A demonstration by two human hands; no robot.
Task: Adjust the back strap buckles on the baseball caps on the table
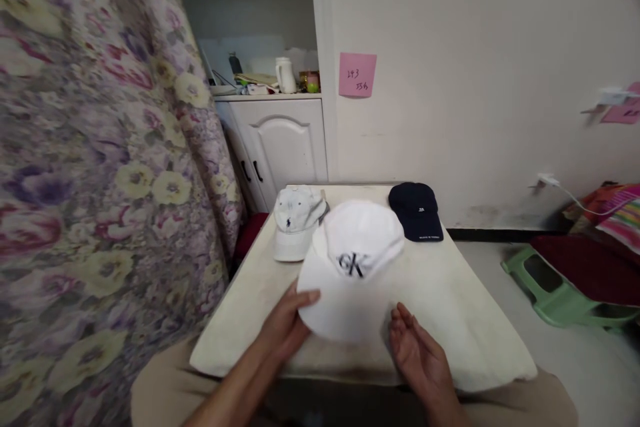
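A white baseball cap (363,233) with black "CK" lettering is raised over the table, brim toward me. My left hand (290,317) grips the left edge of its brim, thumb on top and the other fingers hidden beneath. To the right of the brim, my right hand (413,343) is apart from the cap, palm turned inward, fingers loosely curved and holding nothing. Behind the white cap on the left lies a pale cap (300,210) with a small dark emblem. A navy cap (415,207) rests at the back right of the table.
The cream-covered table (480,327) stands against the wall. A floral curtain (100,180) hangs close on the left. At the back is a white cabinet (285,140) with a white jug (285,75) on top. A green stool (545,287) stands on the right.
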